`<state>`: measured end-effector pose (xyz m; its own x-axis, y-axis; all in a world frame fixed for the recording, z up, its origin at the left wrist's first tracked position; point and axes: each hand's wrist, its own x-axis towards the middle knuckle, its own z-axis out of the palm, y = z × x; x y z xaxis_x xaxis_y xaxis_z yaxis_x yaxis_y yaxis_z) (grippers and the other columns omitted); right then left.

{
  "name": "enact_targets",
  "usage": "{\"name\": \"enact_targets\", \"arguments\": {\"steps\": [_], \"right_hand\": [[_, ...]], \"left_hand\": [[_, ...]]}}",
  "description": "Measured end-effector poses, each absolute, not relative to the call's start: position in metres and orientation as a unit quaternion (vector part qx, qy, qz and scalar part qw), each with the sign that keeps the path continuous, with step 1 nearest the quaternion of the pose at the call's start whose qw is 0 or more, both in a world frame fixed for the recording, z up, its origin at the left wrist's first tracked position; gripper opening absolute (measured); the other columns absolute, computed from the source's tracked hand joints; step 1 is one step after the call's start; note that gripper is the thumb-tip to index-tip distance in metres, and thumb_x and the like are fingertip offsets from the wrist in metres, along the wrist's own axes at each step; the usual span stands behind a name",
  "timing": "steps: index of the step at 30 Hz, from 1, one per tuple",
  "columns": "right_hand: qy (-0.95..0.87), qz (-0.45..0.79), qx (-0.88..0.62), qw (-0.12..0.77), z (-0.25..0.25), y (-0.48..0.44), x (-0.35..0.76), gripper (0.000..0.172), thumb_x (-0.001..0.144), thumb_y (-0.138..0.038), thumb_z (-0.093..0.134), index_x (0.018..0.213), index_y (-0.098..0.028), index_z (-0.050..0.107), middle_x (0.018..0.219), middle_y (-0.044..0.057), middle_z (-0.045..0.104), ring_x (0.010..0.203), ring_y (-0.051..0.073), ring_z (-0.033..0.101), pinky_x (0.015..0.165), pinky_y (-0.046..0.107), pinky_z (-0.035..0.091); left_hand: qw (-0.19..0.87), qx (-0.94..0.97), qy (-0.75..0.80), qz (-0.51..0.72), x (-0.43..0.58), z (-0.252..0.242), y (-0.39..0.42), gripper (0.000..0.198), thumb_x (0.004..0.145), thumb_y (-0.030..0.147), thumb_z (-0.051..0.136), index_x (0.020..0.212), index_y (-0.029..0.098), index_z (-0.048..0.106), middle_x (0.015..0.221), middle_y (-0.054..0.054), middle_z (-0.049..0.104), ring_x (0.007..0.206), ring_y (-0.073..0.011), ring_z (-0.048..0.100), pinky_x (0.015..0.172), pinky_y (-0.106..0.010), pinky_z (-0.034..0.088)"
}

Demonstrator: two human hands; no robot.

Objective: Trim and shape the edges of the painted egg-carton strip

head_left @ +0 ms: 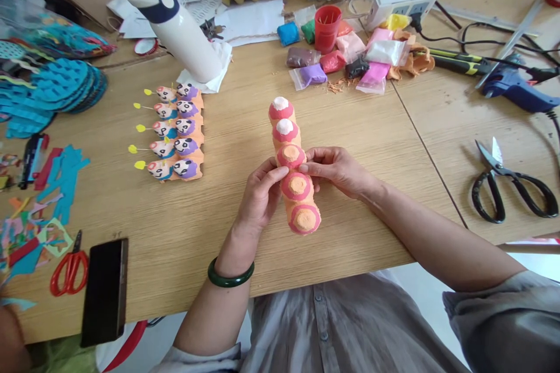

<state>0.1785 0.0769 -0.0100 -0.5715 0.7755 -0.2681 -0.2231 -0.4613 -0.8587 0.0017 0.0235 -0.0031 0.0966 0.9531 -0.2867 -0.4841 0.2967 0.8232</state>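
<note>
Your left hand and right hand close on the painted egg-carton strip from either side, over the wooden worktop. The pulp looks light, stiff yet crushable: take it by the cup sides, clear of the white tips.

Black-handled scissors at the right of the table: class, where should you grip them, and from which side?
Grip the black loop handles of the scissors from the near side, with the right hand, the closer one: the loops lie toward the person, while the bare blades point away.
</note>
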Motion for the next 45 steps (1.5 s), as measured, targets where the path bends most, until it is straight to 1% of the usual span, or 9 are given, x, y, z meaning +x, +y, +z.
{"name": "enact_targets", "arguments": {"steps": [8,14,21,25,29,32,35,38,45], "right_hand": [[-0.434,0.756,-0.354,0.339,-0.008,0.074,0.18,0.041,0.069,-0.042,0.096,0.067,-0.017,0.064,0.059,-0.006,0.058,0.049,0.006,0.05,0.045,0.02,0.039],[-0.463,0.754,-0.341,0.318,-0.006,0.071,0.18,0.039,0.071,-0.045,0.095,0.073,-0.016,0.069,0.06,-0.006,0.058,0.051,0.006,0.051,0.045,0.019,0.042],[-0.454,0.768,-0.323,0.317,-0.006,0.068,0.178,0.046,0.077,-0.058,0.088,0.072,-0.016,0.07,0.065,-0.003,0.06,0.053,0.007,0.054,0.048,0.02,0.049],[-0.449,0.756,-0.343,0.33,-0.008,0.067,0.178,0.047,0.075,-0.058,0.09,0.072,-0.016,0.072,0.064,-0.003,0.061,0.051,0.007,0.052,0.045,0.02,0.046],[-0.459,0.748,-0.342,0.337,-0.005,0.067,0.179,0.049,0.076,-0.059,0.089,0.07,-0.015,0.068,0.062,-0.004,0.06,0.05,0.006,0.052,0.045,0.019,0.045],[-0.477,0.733,-0.35,0.336,-0.002,0.065,0.179,0.05,0.079,-0.06,0.087,0.071,-0.015,0.067,0.06,-0.004,0.057,0.048,0.006,0.052,0.044,0.018,0.042],[-0.495,0.721,-0.352,0.334,-0.001,0.062,0.178,0.052,0.081,-0.062,0.085,0.069,-0.016,0.064,0.058,-0.005,0.054,0.046,0.006,0.051,0.043,0.019,0.039],[-0.508,0.709,-0.347,0.345,-0.002,0.06,0.176,0.054,0.083,-0.064,0.083,0.067,-0.016,0.061,0.057,-0.005,0.053,0.044,0.005,0.05,0.041,0.019,0.038],[-0.514,0.706,-0.341,0.349,-0.006,0.056,0.172,0.055,0.083,-0.066,0.081,0.069,-0.017,0.061,0.058,-0.006,0.053,0.043,0.005,0.05,0.039,0.018,0.039]], "left_hand": [[0.734,0.23,0.409,0.491,0.0,-0.006,0.024,0.007,0.087,0.027,0.075,0.091,0.022,0.078,0.096,-0.004,0.081,0.094,-0.0202,0.077,0.084,-0.03,0.061],[0.749,0.274,0.41,0.442,-0.01,-0.005,0.025,0.014,0.083,0.03,0.081,0.093,0.022,0.083,0.095,-0.006,0.081,0.1,-0.026,0.078,0.084,-0.034,0.061],[0.721,0.27,0.462,0.44,-0.022,-0.003,0.027,0.014,0.078,0.027,0.088,0.089,0.02,0.082,0.092,-0.005,0.081,0.086,-0.0196,0.074,0.079,-0.028,0.057],[0.701,0.317,0.478,0.424,-0.025,-0.002,0.027,0.03,0.073,0.043,0.093,0.089,0.02,0.082,0.085,-0.003,0.077,0.076,-0.0156,0.067,0.071,-0.026,0.055],[0.601,0.391,0.56,0.415,-0.032,0.0,0.029,0.052,0.069,0.057,0.093,0.101,0.018,0.08,0.07,0.001,0.067,0.055,-0.0082,0.048,0.051,-0.023,0.035],[0.521,0.436,0.588,0.44,-0.034,0.002,0.03,0.07,0.06,0.054,0.099,0.115,0.016,0.077,0.069,0.004,0.063,0.058,-0.0085,0.048,0.054,-0.024,0.035],[0.505,0.471,0.568,0.448,-0.034,0.004,0.03,0.083,0.053,0.049,0.103,0.124,0.017,0.075,0.063,0.007,0.054,0.057,-0.0082,0.043,0.054,-0.024,0.033],[0.49,0.488,0.567,0.447,-0.034,0.003,0.031,0.086,0.055,0.044,0.103,0.131,0.018,0.073,0.061,0.009,0.051,0.055,-0.0076,0.039,0.052,-0.024,0.03],[0.48,0.51,0.562,0.439,-0.035,0.0,0.031,0.088,0.057,0.036,0.103,0.137,0.021,0.071,0.062,0.009,0.051,0.055,-0.0068,0.04,0.052,-0.022,0.033]]}}
